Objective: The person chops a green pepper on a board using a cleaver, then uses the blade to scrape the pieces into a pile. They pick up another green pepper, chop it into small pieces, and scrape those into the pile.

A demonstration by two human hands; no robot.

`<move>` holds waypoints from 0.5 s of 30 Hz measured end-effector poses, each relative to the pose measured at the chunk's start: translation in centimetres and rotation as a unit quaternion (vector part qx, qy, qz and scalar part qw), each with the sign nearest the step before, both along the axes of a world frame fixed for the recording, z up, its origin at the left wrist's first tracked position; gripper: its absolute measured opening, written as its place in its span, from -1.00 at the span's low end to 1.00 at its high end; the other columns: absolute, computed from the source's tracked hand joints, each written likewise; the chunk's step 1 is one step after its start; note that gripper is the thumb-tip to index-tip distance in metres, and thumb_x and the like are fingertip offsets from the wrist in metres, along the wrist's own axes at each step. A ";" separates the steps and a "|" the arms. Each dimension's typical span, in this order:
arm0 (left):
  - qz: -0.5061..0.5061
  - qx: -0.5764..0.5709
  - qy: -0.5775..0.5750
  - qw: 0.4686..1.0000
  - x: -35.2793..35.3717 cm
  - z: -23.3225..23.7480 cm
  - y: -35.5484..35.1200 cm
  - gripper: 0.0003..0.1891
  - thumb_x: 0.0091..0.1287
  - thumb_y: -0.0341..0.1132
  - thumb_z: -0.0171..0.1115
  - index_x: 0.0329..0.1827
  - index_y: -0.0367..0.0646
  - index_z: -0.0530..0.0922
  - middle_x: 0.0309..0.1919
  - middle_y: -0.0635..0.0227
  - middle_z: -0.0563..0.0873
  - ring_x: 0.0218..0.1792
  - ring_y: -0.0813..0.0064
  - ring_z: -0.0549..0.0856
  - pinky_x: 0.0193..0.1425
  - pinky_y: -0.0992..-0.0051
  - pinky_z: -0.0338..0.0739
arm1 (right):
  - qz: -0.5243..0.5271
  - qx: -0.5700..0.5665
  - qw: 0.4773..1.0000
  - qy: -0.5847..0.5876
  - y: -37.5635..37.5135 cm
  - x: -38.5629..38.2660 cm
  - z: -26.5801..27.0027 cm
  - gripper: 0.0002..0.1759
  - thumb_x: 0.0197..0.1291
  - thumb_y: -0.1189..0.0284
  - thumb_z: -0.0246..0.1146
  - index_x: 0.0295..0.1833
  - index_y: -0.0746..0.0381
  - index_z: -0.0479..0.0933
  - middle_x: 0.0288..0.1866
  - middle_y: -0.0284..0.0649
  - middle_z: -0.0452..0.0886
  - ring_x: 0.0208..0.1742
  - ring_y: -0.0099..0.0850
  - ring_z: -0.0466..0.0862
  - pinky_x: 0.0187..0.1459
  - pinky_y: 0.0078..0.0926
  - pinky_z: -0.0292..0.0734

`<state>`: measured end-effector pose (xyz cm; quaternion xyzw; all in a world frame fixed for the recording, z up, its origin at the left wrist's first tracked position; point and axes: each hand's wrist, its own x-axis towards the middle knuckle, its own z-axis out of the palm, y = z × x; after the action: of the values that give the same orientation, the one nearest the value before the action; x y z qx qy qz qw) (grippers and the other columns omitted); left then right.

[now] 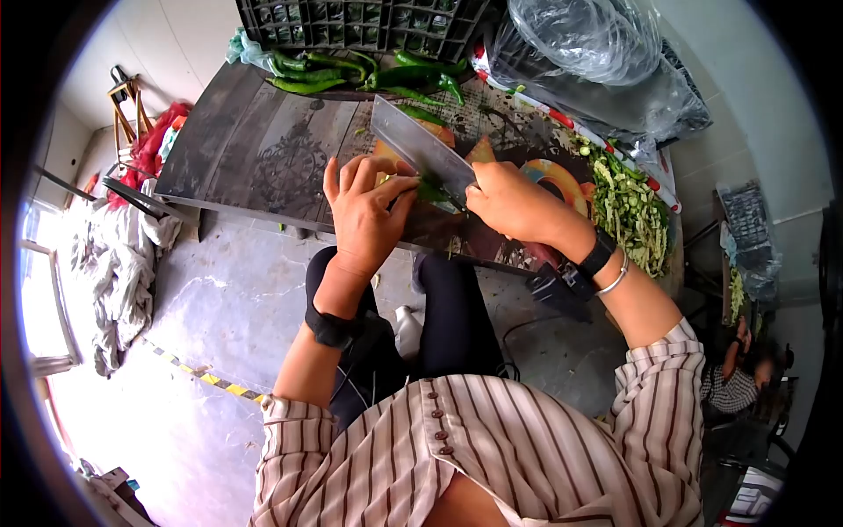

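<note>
My right hand (pixel 514 206) grips the handle of a broad steel cleaver (pixel 420 147), whose blade rests on a green pepper (pixel 432 190) on the dark table (pixel 255 149). My left hand (pixel 362 211) pinches the pepper right beside the blade, fingers curled on it. Both wrists wear dark bands; the right one also has a bangle.
Several whole green peppers (pixel 351 75) lie at the table's far edge below a black crate (pixel 360 25). A heap of chopped green pieces (pixel 632 215) lies at right. Plastic bags (pixel 597 53) sit behind. White cloth (pixel 114 263) lies on the floor at left. Another person (pixel 733 378) sits at lower right.
</note>
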<state>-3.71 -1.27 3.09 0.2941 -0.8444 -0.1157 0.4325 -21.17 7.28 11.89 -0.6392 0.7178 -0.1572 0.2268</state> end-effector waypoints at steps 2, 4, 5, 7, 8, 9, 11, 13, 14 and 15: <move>0.002 0.002 0.012 1.000 0.0 -0.3 -0.1 -0.81 0.00 -0.34 0.41 -0.28 0.07 0.70 -0.19 0.50 0.59 0.07 0.35 0.52 0.41 0.08 0.09 | 0.000 0.022 1.000 0.012 -0.2 0.3 0.8 -0.72 0.19 0.42 0.06 -0.34 0.51 0.39 -0.51 0.24 0.50 -0.45 0.06 0.58 -0.35 -0.13 0.48; 0.002 0.002 0.028 1.000 -0.1 -0.4 -0.2 -0.81 0.00 -0.35 0.42 -0.28 0.06 0.70 -0.20 0.50 0.59 0.06 0.35 0.53 0.41 0.08 0.09 | -0.003 0.043 0.999 0.029 -0.3 0.3 1.0 -0.71 0.16 0.44 0.07 -0.32 0.54 0.44 -0.40 0.33 0.53 -0.27 0.18 0.61 -0.21 -0.09 0.51; 0.006 0.006 0.040 0.999 -0.2 -0.4 -0.2 -0.81 0.00 -0.36 0.42 -0.29 0.06 0.70 -0.21 0.50 0.59 0.05 0.35 0.53 0.40 0.08 0.10 | -0.003 0.027 0.999 0.024 -0.2 0.2 0.8 -0.71 0.18 0.41 0.07 -0.34 0.52 0.39 -0.45 0.29 0.51 -0.35 0.16 0.59 -0.28 -0.09 0.48; 0.010 0.012 0.051 0.999 -0.3 -0.5 -0.2 -0.82 0.00 -0.36 0.42 -0.29 0.06 0.70 -0.21 0.50 0.59 0.04 0.35 0.54 0.40 0.09 0.10 | -0.003 0.012 1.000 0.019 -0.1 0.2 0.7 -0.69 0.21 0.39 0.07 -0.35 0.49 0.34 -0.50 0.25 0.49 -0.43 0.13 0.58 -0.36 -0.09 0.45; 0.008 0.011 0.051 0.999 -0.2 -0.5 -0.2 -0.83 0.01 -0.37 0.41 -0.31 0.05 0.70 -0.22 0.50 0.60 0.04 0.35 0.54 0.40 0.09 0.10 | -0.016 0.041 0.999 0.019 -0.2 0.5 1.4 -0.69 0.20 0.39 0.06 -0.35 0.49 0.35 -0.48 0.26 0.50 -0.40 0.16 0.57 -0.34 -0.08 0.45; 0.005 0.010 0.051 0.999 -0.2 -0.6 -0.3 -0.84 0.01 -0.37 0.41 -0.32 0.04 0.69 -0.22 0.50 0.60 0.03 0.35 0.54 0.40 0.09 0.11 | -0.028 0.070 0.997 0.019 -0.2 0.7 1.6 -0.70 0.20 0.39 0.06 -0.35 0.49 0.35 -0.46 0.27 0.50 -0.36 0.19 0.57 -0.32 -0.07 0.45; 0.003 0.011 0.046 0.999 -0.3 -0.7 -0.4 -0.87 0.02 -0.36 0.40 -0.35 0.05 0.69 -0.22 0.53 0.60 0.04 0.37 0.53 0.40 0.09 0.10 | -0.023 0.055 0.998 0.021 -0.3 0.6 1.3 -0.70 0.20 0.39 0.07 -0.35 0.49 0.35 -0.46 0.27 0.50 -0.36 0.19 0.57 -0.31 -0.07 0.45; 0.000 0.011 0.042 0.999 -0.3 -0.8 -0.4 -0.89 0.03 -0.35 0.39 -0.37 0.05 0.68 -0.22 0.56 0.59 0.05 0.38 0.52 0.39 0.08 0.10 | -0.019 0.039 0.999 0.025 -0.3 0.5 1.0 -0.70 0.19 0.39 0.07 -0.35 0.49 0.34 -0.46 0.27 0.50 -0.35 0.19 0.57 -0.31 -0.06 0.45; -0.002 0.014 0.034 0.999 -0.3 -0.8 -0.4 -0.91 0.03 -0.35 0.38 -0.39 0.04 0.67 -0.22 0.56 0.59 0.05 0.38 0.52 0.39 0.08 0.10 | -0.012 0.038 0.999 0.028 -0.5 0.5 1.0 -0.71 0.19 0.40 0.07 -0.34 0.49 0.35 -0.44 0.28 0.51 -0.34 0.20 0.57 -0.30 -0.06 0.45; -0.004 0.017 0.027 0.999 -0.3 -0.8 -0.5 -0.93 0.03 -0.35 0.37 -0.41 0.04 0.67 -0.22 0.56 0.59 0.05 0.38 0.52 0.39 0.08 0.10 | -0.005 0.036 0.999 0.030 -0.6 0.4 0.9 -0.71 0.19 0.40 0.07 -0.33 0.49 0.35 -0.43 0.28 0.51 -0.32 0.20 0.57 -0.29 -0.05 0.45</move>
<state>-4.04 -1.75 2.29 0.2947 -0.8318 -0.1396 0.4492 -20.72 6.72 12.80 -0.6316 0.7326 -0.1127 0.2274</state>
